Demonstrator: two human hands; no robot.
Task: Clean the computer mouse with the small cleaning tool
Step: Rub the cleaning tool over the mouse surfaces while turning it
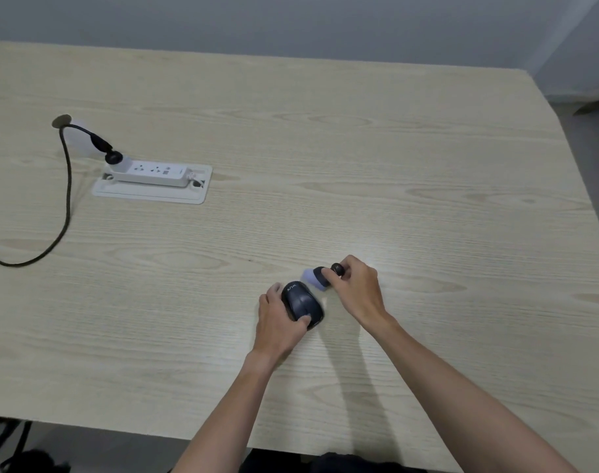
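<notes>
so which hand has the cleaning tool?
The right hand grips the small cleaning tool, lilac head toward the mouse. The left hand only steadies the mouse on the table.

- Single head-worn wide-angle view, aimed forward and down over the wooden table [359, 148].
- Both forearms seen close at bottom; wall [291, 22] seen beyond.

The mouse [303, 304] lies on the table [393, 165] near its front edge; the cleaning tool [320, 276] sits just behind and right of it; the power strip [151, 172] lies far left, on a recessed plate [148, 196]; its cable [64, 199] trails leftward.
</notes>
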